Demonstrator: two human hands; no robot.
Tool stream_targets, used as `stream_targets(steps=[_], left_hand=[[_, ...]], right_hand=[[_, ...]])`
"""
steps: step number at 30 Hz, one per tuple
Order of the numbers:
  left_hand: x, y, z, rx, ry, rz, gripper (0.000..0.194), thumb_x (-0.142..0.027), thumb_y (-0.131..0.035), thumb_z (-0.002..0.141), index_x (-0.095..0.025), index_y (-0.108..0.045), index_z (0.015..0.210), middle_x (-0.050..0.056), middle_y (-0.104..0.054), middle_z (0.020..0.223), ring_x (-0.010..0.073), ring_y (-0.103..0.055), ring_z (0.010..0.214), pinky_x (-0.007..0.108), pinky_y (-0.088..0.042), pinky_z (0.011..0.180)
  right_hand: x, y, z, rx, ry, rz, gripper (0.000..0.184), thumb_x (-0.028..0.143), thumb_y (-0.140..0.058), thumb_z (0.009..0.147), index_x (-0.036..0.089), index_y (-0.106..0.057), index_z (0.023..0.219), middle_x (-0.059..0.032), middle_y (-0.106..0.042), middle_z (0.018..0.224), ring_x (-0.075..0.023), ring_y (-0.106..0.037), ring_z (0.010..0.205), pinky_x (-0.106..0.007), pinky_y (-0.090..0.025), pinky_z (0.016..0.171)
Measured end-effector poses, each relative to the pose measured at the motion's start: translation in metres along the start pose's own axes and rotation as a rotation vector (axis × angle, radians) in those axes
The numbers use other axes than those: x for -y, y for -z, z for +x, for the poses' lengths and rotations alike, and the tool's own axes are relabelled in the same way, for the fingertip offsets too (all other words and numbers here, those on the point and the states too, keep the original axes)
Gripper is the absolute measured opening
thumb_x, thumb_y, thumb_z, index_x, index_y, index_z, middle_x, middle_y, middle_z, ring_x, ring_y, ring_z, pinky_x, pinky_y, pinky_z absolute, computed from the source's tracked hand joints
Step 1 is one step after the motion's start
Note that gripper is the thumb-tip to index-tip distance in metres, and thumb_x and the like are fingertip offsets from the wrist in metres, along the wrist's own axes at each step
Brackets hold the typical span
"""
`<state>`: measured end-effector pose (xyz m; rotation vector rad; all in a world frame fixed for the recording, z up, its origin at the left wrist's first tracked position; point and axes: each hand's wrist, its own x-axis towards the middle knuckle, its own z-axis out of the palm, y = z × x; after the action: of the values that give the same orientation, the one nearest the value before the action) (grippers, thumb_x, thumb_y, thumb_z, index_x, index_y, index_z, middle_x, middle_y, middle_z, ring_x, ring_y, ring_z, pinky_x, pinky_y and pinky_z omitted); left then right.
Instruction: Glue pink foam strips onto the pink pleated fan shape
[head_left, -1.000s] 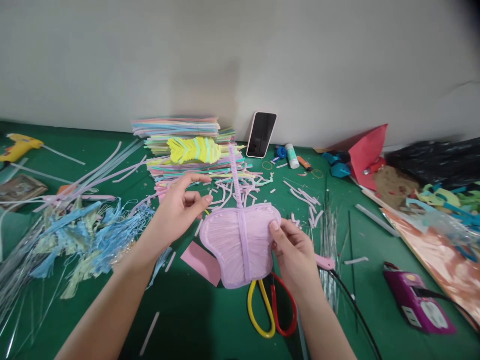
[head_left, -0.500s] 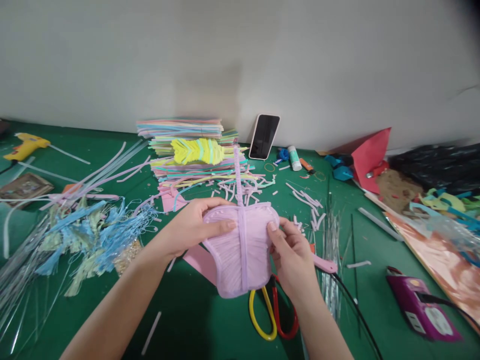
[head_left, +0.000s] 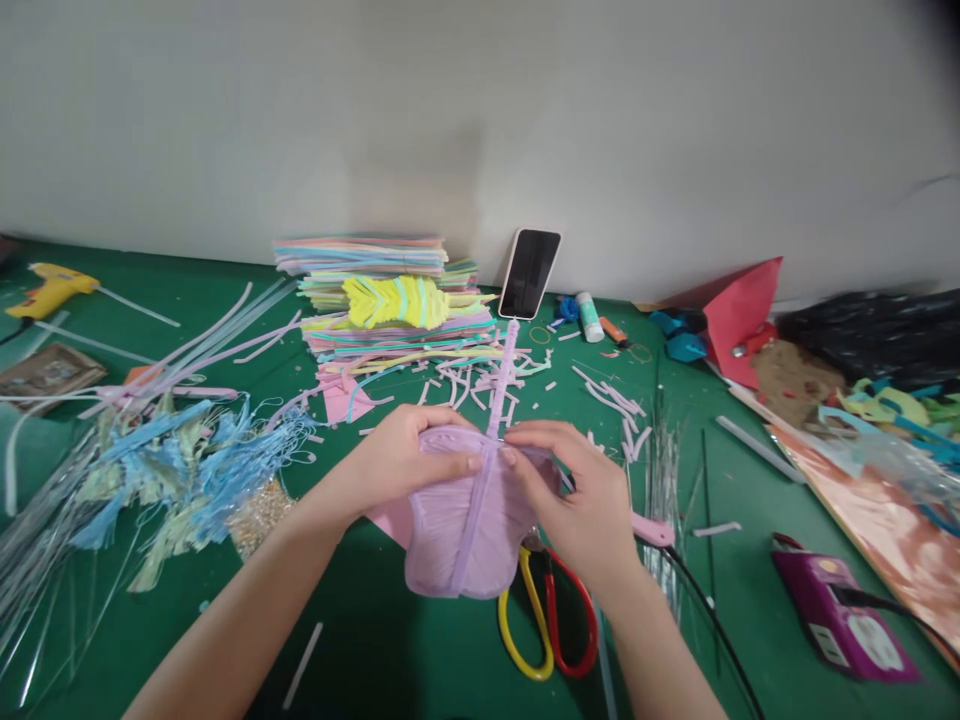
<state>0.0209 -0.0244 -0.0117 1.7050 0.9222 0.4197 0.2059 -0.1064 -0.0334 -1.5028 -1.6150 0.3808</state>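
Held between both hands is a lilac fan-shaped piece [head_left: 450, 535] made of rows of fuzzy straw-like strips, with a raised centre rib and a wrapped stem [head_left: 505, 375] pointing away from me. My left hand [head_left: 409, 455] pinches its upper left edge, thumb lying on the front face near the rib. My right hand [head_left: 574, 480] grips the upper right edge, thumb and forefinger close to the base of the stem. Scissors [head_left: 574, 620] with one yellow and one red handle lie below my right hand, blades partly hidden. A pink sheet [head_left: 391, 520] shows behind the piece.
Bundles of coloured pipe cleaners [head_left: 360, 257] and a phone [head_left: 529, 272] stand against the wall. Lilac offcuts [head_left: 469, 380] are scattered ahead. Blue tassels [head_left: 217, 450] and a yellow glue gun [head_left: 54, 290] are left; a purple box-like device [head_left: 844, 615] and pink tool [head_left: 654, 530] are right.
The lilac piece has tilted, its stem swinging right and its lower end left. My right hand has moved its fingers from the right edge inward to the stem's base.
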Motion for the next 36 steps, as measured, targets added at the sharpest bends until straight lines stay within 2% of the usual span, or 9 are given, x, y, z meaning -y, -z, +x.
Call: stream_targets(steps=[6,12,14,18,21,25,29,32,36], left_hand=[[-0.007,-0.006,0.001,0.015,0.059,0.031,0.025,-0.037,-0.072,0.071,-0.018,-0.072,0.088,0.002,-0.072,0.085,0.0214,-0.065,0.08,0.028,-0.047,0.072],[0.009,0.001,0.006,-0.139,0.147,-0.038,0.029,-0.039,-0.072,0.068,-0.018,-0.072,0.088,0.003,-0.07,0.087,0.0225,-0.063,0.081,0.029,-0.045,0.07],[0.016,0.01,0.008,-0.242,0.226,-0.126,0.033,-0.04,-0.074,0.065,-0.016,-0.07,0.089,0.002,-0.069,0.083,0.0212,-0.062,0.076,0.028,-0.044,0.065],[0.022,0.023,0.011,-0.324,0.283,-0.227,0.035,-0.037,-0.077,0.061,-0.015,-0.068,0.087,0.001,-0.066,0.079,0.0181,-0.059,0.072,0.025,-0.042,0.061],[0.022,0.023,0.01,-0.297,0.28,-0.245,0.032,-0.034,-0.078,0.061,-0.015,-0.068,0.085,0.001,-0.065,0.078,0.0168,-0.058,0.07,0.023,-0.041,0.06],[0.022,0.017,0.009,-0.254,0.266,-0.276,0.028,-0.032,-0.077,0.063,-0.015,-0.069,0.084,0.001,-0.066,0.079,0.0161,-0.057,0.07,0.023,-0.041,0.06],[0.019,0.013,0.007,-0.248,0.24,-0.296,0.023,-0.031,-0.076,0.065,-0.016,-0.069,0.081,0.0,-0.065,0.078,0.0147,-0.057,0.069,0.022,-0.04,0.059],[0.015,0.011,0.005,-0.263,0.217,-0.303,0.02,-0.031,-0.075,0.067,-0.017,-0.068,0.079,-0.002,-0.064,0.075,0.0133,-0.055,0.067,0.022,-0.038,0.059],[0.012,0.006,0.003,-0.254,0.171,-0.313,0.018,-0.029,-0.074,0.068,-0.018,-0.069,0.082,-0.002,-0.064,0.077,0.0135,-0.056,0.07,0.021,-0.039,0.062]], right_hand=[[0.002,-0.001,0.003,0.127,0.049,-0.049,0.007,0.023,-0.051,0.091,0.022,-0.058,0.089,-0.0032,-0.067,0.09,-0.0166,-0.062,0.088,-0.031,-0.049,0.078],[-0.002,0.023,-0.019,-0.103,-0.244,-0.236,0.019,0.039,-0.046,0.092,0.025,-0.057,0.098,-0.0038,-0.067,0.086,-0.0179,-0.065,0.072,-0.028,-0.049,0.058],[-0.009,0.028,-0.05,0.042,-0.321,-0.36,0.024,0.046,-0.054,0.085,0.024,-0.058,0.095,-0.0021,-0.063,0.073,-0.019,-0.063,0.06,-0.03,-0.048,0.054],[-0.023,0.011,-0.116,0.41,-0.365,-0.495,0.058,0.022,-0.058,0.073,0.019,-0.046,0.13,-0.0091,-0.065,0.098,-0.026,-0.066,0.086,-0.036,-0.052,0.074],[-0.025,-0.004,-0.135,0.435,-0.464,-0.567,0.06,0.016,-0.044,0.081,0.017,-0.034,0.14,-0.0098,-0.065,0.096,-0.0234,-0.068,0.077,-0.032,-0.051,0.066],[-0.023,-0.002,-0.126,0.472,-0.557,-0.512,0.049,0.018,-0.045,0.079,0.015,-0.048,0.128,-0.0052,-0.067,0.074,-0.0211,-0.065,0.058,-0.028,-0.046,0.053],[-0.023,0.01,-0.118,0.216,-0.656,-0.104,0.039,0.025,-0.049,0.077,0.021,-0.05,0.116,0.0004,-0.063,0.07,-0.0176,-0.064,0.06,-0.026,-0.049,0.058],[-0.026,0.015,-0.114,-0.007,-0.641,0.112,0.051,0.041,-0.064,0.074,0.023,-0.043,0.116,-0.0029,-0.063,0.086,-0.0205,-0.066,0.082,-0.031,-0.053,0.074],[-0.023,0.013,-0.105,0.024,-0.45,-0.018,0.077,0.047,-0.076,0.061,0.02,-0.04,0.123,-0.0115,-0.059,0.106,-0.0284,-0.063,0.098,-0.036,-0.054,0.076]])
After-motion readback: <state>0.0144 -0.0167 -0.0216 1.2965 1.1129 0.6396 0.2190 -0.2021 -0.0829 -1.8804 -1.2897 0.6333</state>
